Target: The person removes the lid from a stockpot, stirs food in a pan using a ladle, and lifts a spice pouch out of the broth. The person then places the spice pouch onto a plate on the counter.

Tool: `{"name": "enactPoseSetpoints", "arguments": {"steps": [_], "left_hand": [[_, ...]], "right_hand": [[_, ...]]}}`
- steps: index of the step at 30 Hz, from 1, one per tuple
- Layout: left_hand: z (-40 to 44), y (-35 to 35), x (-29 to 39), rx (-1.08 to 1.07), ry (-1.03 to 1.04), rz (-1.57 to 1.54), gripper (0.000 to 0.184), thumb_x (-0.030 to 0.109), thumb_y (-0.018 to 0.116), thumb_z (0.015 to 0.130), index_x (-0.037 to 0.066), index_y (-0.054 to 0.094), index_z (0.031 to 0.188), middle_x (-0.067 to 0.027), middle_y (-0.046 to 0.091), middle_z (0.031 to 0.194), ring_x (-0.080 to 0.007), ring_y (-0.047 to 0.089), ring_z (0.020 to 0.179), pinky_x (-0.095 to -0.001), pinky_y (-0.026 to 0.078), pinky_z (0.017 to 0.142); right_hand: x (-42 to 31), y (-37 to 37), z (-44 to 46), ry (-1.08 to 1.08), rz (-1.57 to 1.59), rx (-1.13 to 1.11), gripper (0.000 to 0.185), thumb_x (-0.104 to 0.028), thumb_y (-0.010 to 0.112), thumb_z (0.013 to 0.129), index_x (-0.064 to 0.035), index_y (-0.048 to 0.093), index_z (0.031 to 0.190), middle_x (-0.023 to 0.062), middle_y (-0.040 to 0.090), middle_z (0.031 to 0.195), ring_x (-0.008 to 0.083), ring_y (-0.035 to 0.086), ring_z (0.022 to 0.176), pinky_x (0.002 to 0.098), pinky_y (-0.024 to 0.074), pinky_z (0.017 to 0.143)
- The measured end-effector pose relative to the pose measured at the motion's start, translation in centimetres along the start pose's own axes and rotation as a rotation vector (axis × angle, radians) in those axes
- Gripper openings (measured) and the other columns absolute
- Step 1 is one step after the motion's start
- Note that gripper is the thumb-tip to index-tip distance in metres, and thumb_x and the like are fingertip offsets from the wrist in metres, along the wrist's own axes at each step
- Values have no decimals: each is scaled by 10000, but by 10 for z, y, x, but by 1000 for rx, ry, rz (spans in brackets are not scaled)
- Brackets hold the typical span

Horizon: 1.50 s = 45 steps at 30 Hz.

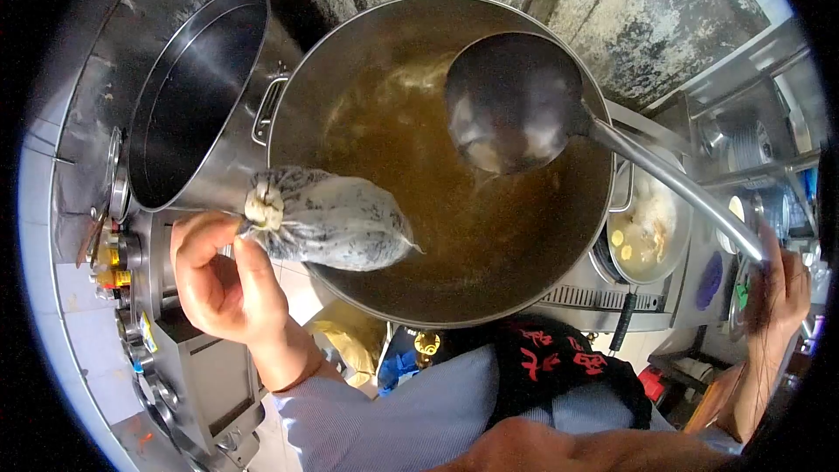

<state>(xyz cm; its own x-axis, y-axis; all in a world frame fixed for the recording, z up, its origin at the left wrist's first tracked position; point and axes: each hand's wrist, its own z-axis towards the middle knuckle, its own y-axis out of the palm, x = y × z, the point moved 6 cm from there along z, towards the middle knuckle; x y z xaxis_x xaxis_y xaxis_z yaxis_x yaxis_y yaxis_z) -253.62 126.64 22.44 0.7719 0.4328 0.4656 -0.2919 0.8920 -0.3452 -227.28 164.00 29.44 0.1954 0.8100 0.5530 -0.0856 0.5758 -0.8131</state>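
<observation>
My left hand (232,284) pinches the tied neck of a filled cloth bag (345,218), which has dark contents showing through. The bag lies level over the left front rim of a big metal pot (463,319). Brown liquid (393,140) fills part of the pot. At the right, my right hand (782,288) is closed round the end of a long metal handle. That handle leads to a large ladle (516,100), whose bowl is over the right back part of the pot, above the liquid.
Another tall metal pot (142,149) stands open at the left, close to the big pot. A pan (651,275) with pale liquid and yellow pieces sits at the right, its black handle pointing forward. Bottles (112,280) and metal shelving (760,96) flank the sides.
</observation>
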Motion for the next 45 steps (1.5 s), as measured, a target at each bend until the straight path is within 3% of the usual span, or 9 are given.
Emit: {"name": "enactPoseSetpoints", "arguments": {"steps": [5,11,12,14,25,33,39,41,45], "left_hand": [[-2,-2,1,-12,20,-22,111,40,611,775,-22,542,837,-106,537,798,-195,481,740,-292,387,685],[-6,-5,2,15,40,-26,152,105,618,786,-15,543,841,-107,526,774,-196,470,730,-308,379,679],[-6,-5,2,16,49,-34,155,109,618,787,-14,543,842,-107,526,771,-197,468,728,-310,377,678],[-7,-7,2,26,47,-25,165,125,623,789,-8,536,834,-101,516,757,-194,458,716,-311,371,674],[-8,-9,6,42,52,3,181,148,636,801,4,529,823,-75,508,734,-181,457,699,-309,370,692],[-3,-9,16,14,9,-76,113,64,630,796,7,533,817,-75,519,752,-175,465,703,-297,379,680],[-4,-13,18,-33,36,-53,118,81,628,798,4,541,820,-81,526,764,-178,468,707,-297,379,677],[-9,-15,18,49,47,-54,132,100,623,802,1,539,822,-83,527,768,-181,468,715,-299,378,680],[-19,-15,15,16,38,-76,148,112,612,807,-15,540,835,-98,528,799,-198,473,758,-300,376,716]], "right_hand": [[22,-9,-28,105,70,7,391,-112,590,826,-72,555,1213,114,602,926,233,544,784,324,451,689],[68,7,-107,262,189,-285,443,-265,352,972,-51,356,1359,176,420,1343,291,349,1285,409,326,1025],[68,-4,-101,329,205,-250,449,-303,409,945,-20,438,1293,184,471,1282,306,452,1178,430,369,959],[10,-59,-16,-116,207,131,379,-358,513,907,-35,610,1080,106,672,917,253,567,629,330,450,538],[14,-82,-25,-48,277,193,369,-345,507,902,-3,635,955,113,580,656,246,514,526,350,397,482],[20,-88,-44,-69,261,232,388,-375,494,895,-16,637,927,119,575,653,273,524,541,374,417,512],[19,-93,-51,-34,232,232,385,-387,494,897,-31,642,915,115,608,698,259,533,551,372,422,526],[16,-88,-48,5,298,205,386,-394,497,897,-38,643,923,113,629,731,247,540,561,372,426,538],[12,-64,-72,281,253,-93,406,-386,515,865,-37,600,1055,148,555,869,273,526,815,404,411,729]]}}
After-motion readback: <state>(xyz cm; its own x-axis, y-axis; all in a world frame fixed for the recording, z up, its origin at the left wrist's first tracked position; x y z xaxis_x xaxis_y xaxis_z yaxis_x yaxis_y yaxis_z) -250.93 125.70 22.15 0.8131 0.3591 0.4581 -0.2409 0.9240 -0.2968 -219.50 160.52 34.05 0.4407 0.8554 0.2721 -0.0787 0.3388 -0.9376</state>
